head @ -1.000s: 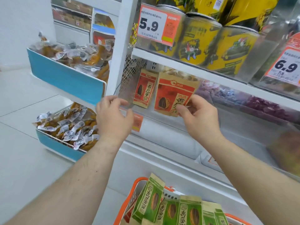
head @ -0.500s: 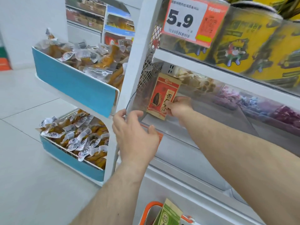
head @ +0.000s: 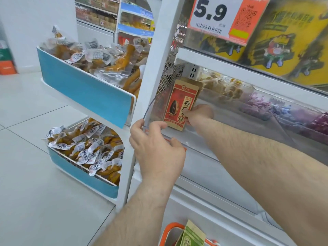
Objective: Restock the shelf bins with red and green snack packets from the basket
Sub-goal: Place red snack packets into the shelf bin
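**Q:** What is shown at the shelf?

**A:** A red snack packet [head: 179, 105] is held upright at the far left end of the clear shelf bin [head: 230, 153], against the mesh side panel [head: 170, 75]. It is pinched at its lower right edge by the right hand [head: 199, 113], with fingers curled onto the packet. The bin's transparent front lip is gripped by the left hand [head: 156, 148], thumb and fingers wrapped over the edge.

**Q:** How much of the restocking is judged done?

**A:** Very little, it would seem. Only this one red packet can be made out in the bin, and it is not yet released; the rest of that compartment appears bare behind the plastic. No green packet is seen on the shelf.

**Q:** And what is left?

**A:** A green snack packet [head: 193, 234] is visible in the orange basket [head: 168, 228] at the bottom edge of the view; how many more lie beneath cannot be told. Most of the filling is therefore judged still ahead.

**Q:** Anything else nearby?

**A:** A 5.9 price tag [head: 225, 16] is fixed above, before yellow tins [head: 287, 41]; blue trays [head: 85, 87] of wrapped snacks are mounted to the left.
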Available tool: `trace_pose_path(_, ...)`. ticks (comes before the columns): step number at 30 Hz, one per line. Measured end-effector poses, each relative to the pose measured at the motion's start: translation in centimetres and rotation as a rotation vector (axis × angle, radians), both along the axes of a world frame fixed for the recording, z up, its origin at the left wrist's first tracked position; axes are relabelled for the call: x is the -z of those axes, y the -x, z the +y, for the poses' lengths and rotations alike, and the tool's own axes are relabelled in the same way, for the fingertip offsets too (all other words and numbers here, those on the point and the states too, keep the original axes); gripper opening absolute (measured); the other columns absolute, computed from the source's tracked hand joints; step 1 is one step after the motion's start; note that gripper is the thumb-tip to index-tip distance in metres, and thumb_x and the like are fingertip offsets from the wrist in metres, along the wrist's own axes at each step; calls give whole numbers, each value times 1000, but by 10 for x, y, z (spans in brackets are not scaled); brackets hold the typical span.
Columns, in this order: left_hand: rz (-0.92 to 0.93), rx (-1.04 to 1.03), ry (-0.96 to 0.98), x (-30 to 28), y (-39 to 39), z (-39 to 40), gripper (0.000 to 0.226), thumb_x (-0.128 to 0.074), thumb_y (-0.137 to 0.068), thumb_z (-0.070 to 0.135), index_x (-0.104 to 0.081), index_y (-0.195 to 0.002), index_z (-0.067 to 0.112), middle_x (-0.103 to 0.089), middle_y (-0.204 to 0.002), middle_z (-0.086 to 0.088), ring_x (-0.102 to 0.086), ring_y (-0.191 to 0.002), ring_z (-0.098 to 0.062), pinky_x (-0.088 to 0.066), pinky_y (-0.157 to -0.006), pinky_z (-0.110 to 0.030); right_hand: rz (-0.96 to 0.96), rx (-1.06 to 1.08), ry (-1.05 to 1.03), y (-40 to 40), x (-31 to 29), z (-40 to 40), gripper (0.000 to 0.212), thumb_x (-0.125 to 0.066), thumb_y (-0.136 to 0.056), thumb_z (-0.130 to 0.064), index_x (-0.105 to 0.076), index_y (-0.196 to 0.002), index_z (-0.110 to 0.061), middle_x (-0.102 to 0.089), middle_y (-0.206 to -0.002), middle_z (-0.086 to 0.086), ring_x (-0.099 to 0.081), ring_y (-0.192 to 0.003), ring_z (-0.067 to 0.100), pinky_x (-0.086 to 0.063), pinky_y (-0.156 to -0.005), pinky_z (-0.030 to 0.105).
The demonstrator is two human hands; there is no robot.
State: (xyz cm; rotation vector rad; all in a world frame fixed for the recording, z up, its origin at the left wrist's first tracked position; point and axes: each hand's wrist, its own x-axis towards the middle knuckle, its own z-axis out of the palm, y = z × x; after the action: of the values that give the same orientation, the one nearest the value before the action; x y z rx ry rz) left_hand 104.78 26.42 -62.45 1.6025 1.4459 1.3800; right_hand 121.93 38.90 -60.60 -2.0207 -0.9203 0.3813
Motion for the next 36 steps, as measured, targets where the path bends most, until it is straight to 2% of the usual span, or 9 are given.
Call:
trace_pose_path(6,-7,12,-1,0,0,0,33,-67,-85,16,-53,-113,27,-18,-144,-1,-16,-132,-17,-18,-98,-22,30,29,13,1,-1,-3,27,-82,-81,-30,-64,-72,-12,-75,-83,9,-74,-76,23,-62,-76,41)
trace_pose_path(11,-5,25,6,1,1,0,33,-67,-86,17,-52,-113,28,-16,-144,2,-15,-132,-14,-20,-100,-23,35,37,3,2,-1,-5,33,-83,-80,-27,-56,-68,-13,-75,-89,12,-74,-81,26,-61,-78,44)
trace_pose_path(15,-12,31,17,-1,1,-1,33,-67,-86,16,-52,-113,28,-15,-145,0,-15,-134,-16,-24,-106,-29,11,23,26,2,-5,-9,28,-83,-80,-28,-62,-73,-11,-75,-84,10,-74,-76,23,-62,-77,41)
trace_pose_path(21,-11,40,20,-2,3,-3,32,-67,-87,16,-54,-114,26,-16,-146,-2,-12,-138,-15,-13,-103,-20,11,9,43,2,-14,-18,32,-84,-79,-27,-58,-71,-10,-75,-82,13,-74,-74,25,-62,-77,42)
trace_pose_path(25,-1,51,25,-4,3,-7,29,-65,-90,17,-54,-115,25,-18,-146,-2,-13,-137,-14,-13,-104,-20,129,-83,147,10,-11,-25,21,-84,-78,-16,-68,-89,-7,-75,-90,7,-73,-77,19,-62,-67,33)
trace_pose_path(27,8,42,18,-4,2,-7,28,-65,-90,17,-55,-115,25,-20,-145,-2,-14,-136,-14,-13,-101,-18,185,-130,162,18,-9,-27,23,-83,-79,-10,-68,-96,-8,-74,-91,5,-73,-78,19,-61,-60,29)
trace_pose_path(30,9,36,19,-4,1,-7,26,-65,-90,16,-56,-113,25,-21,-144,-2,-14,-135,-14,-12,-100,-17,151,-99,132,18,-7,-23,22,-84,-77,-11,-70,-95,-8,-75,-92,6,-74,-77,20,-63,-69,36)
trace_pose_path(34,10,47,22,-4,0,-7,21,-64,-90,16,-55,-106,27,-20,-145,-2,-15,-136,-16,-14,-100,-19,0,-21,105,7,-8,-17,18,-81,-81,-22,-64,-78,-17,-74,-90,4,-72,-76,18,-60,-65,29)
trace_pose_path(36,10,49,25,-4,0,-8,21,-63,-91,16,-53,-104,30,-20,-145,0,-14,-135,-14,-14,-100,-18,-53,-16,98,6,-7,-14,16,-79,-83,-23,-64,-82,-18,-74,-93,3,-72,-79,20,-61,-71,35)
